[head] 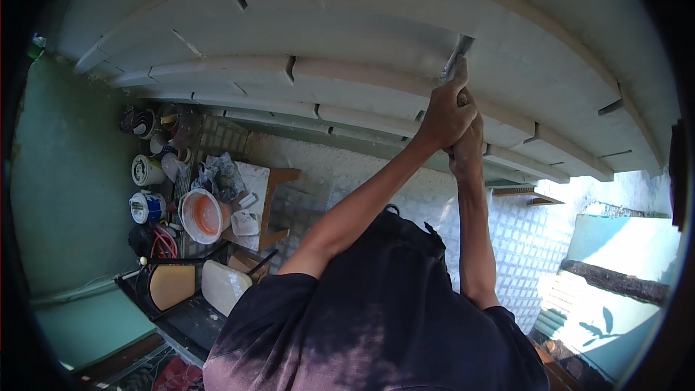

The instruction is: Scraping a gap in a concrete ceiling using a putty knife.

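Note:
My left hand (446, 115) and my right hand (471, 136) are raised together, one overlapping the other, around the grip of a flat metal scraper or plastering blade (457, 57). Its handle is hidden by my fingers. A finger stretches up along the blade. The blade's edge lies against a white, plaster-like panel (374, 32) in front of and above me. A smooth, greyish patch extends left from the blade. Long raised ribs (347, 70) cross the surface, with short dark slots and notches cut in them.
At left, a low table (263, 195) bears plastic sheeting (220, 176) and a white tub (245, 223). Beside it is a bucket with an orange inside (206, 216). Paint pails (147, 207) line the green wall (70, 174). Chairs (172, 287) stand lower left; a tiled floor (510, 250) lies right.

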Demonstrator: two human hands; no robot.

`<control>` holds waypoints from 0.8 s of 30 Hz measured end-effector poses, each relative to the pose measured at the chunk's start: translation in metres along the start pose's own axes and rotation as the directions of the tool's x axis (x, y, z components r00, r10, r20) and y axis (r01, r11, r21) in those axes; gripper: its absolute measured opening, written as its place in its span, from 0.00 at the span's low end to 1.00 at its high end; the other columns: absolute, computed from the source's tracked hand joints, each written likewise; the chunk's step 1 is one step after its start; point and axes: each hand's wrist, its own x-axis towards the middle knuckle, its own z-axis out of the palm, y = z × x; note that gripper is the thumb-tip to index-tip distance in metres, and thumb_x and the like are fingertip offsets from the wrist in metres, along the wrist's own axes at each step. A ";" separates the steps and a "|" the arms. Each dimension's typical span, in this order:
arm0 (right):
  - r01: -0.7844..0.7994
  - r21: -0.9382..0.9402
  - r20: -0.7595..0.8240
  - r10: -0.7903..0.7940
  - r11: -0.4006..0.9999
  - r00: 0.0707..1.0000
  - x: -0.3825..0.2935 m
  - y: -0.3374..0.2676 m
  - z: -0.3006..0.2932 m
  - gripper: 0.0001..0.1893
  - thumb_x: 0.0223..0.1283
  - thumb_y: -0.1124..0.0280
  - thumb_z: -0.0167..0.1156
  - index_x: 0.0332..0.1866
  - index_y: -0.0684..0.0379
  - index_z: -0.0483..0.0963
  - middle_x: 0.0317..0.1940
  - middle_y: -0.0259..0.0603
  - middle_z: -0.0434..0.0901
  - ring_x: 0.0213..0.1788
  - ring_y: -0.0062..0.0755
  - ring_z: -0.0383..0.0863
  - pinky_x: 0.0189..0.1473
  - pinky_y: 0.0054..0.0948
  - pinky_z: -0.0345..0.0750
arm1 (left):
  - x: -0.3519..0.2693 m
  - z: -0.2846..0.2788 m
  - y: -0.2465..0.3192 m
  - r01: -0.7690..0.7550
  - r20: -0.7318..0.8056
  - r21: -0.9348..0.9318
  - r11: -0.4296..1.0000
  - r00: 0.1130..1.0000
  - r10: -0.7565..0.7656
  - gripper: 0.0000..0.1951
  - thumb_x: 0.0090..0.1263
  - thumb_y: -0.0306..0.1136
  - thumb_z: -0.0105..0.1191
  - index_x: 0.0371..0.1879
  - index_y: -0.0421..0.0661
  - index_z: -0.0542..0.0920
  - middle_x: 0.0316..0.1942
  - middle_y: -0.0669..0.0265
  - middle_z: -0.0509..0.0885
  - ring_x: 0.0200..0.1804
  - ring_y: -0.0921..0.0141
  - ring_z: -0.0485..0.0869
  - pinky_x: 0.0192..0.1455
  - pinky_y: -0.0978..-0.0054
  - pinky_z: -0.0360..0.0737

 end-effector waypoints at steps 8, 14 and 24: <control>-0.072 0.019 0.042 0.071 0.997 0.997 0.005 0.041 -0.014 0.25 0.73 0.67 0.48 0.71 0.65 0.66 0.42 0.35 0.78 0.36 0.18 0.78 0.31 0.19 0.76 | -0.009 0.003 -0.036 -0.030 -0.056 0.037 0.999 0.998 0.032 0.45 0.50 0.20 0.51 0.75 0.31 0.56 0.26 0.50 0.77 0.26 0.69 0.77 0.35 0.75 0.75; 0.214 -0.069 -0.021 -0.216 0.974 0.976 0.004 0.011 0.002 0.24 0.74 0.64 0.48 0.70 0.64 0.66 0.43 0.34 0.78 0.37 0.16 0.78 0.30 0.17 0.75 | 0.001 -0.002 0.009 -0.091 -0.016 0.007 0.996 0.996 0.091 0.45 0.50 0.21 0.51 0.75 0.32 0.57 0.28 0.51 0.78 0.27 0.70 0.76 0.36 0.75 0.76; 0.212 -0.082 -0.060 -0.217 0.974 0.974 0.010 0.030 -0.005 0.26 0.73 0.70 0.48 0.74 0.66 0.64 0.46 0.37 0.79 0.38 0.17 0.78 0.30 0.18 0.74 | 0.000 0.001 -0.004 -0.165 -0.051 -0.010 0.986 0.985 0.164 0.45 0.51 0.22 0.51 0.76 0.35 0.57 0.28 0.51 0.78 0.29 0.68 0.77 0.40 0.74 0.77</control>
